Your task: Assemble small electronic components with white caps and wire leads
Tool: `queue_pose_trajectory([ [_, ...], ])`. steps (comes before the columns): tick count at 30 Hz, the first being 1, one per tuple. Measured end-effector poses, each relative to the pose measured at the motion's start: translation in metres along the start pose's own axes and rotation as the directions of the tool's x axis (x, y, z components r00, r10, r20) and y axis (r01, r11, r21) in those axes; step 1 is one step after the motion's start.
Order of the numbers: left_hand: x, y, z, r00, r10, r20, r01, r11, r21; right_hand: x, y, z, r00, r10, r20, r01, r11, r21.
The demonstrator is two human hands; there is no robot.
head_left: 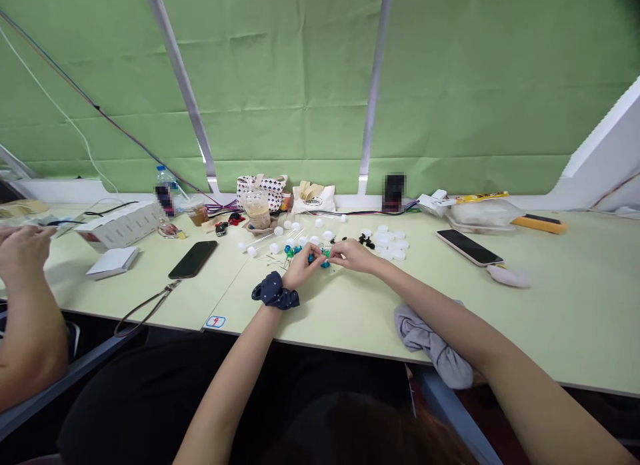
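My left hand (303,266), with a dark blue scrunchie (275,292) on its wrist, is pinched on a small blue bead piece (314,257) above the pale green table (350,312). My right hand (353,254) meets it from the right, its fingers closed on the same little blue and green assembly (325,255). More blue and green beads (292,250) lie just left of my fingers. White balls on thin sticks (273,246) are scattered behind them, and small black pieces (366,240) lie beside a cluster of white caps (391,242).
A black phone (193,259) lies to the left, another phone (469,246) to the right. A grey cloth (431,345) hangs over the near edge. Another person's hand (23,248) works at far left near white boxes (117,228). Drink cup (257,208), bags and bottle (165,192) line the back.
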State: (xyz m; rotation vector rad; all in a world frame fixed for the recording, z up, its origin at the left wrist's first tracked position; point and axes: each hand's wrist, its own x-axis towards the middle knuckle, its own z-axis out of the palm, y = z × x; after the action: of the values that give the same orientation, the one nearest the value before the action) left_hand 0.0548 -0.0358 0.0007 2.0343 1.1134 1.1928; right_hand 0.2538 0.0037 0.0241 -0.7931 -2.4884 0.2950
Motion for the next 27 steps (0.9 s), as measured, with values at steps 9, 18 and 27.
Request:
queue_pose_trajectory([
  [9,-0.001,-0.004,-0.011,0.949,-0.062,0.308,0.185,0.903,-0.388,0.002,-0.005,0.004,0.972,0.196,-0.129,-0.061,0.741,0.668],
  [18,-0.014,0.025,-0.007,0.963,-0.128,0.238,0.213,0.900,-0.379,0.001,-0.023,0.002,0.980,0.161,-0.113,-0.039,0.724,0.689],
  [27,-0.029,0.024,0.005,0.968,-0.219,0.123,0.250,0.884,-0.394,0.000,-0.028,0.003,0.990,0.126,-0.063,-0.041,0.688,0.724],
])
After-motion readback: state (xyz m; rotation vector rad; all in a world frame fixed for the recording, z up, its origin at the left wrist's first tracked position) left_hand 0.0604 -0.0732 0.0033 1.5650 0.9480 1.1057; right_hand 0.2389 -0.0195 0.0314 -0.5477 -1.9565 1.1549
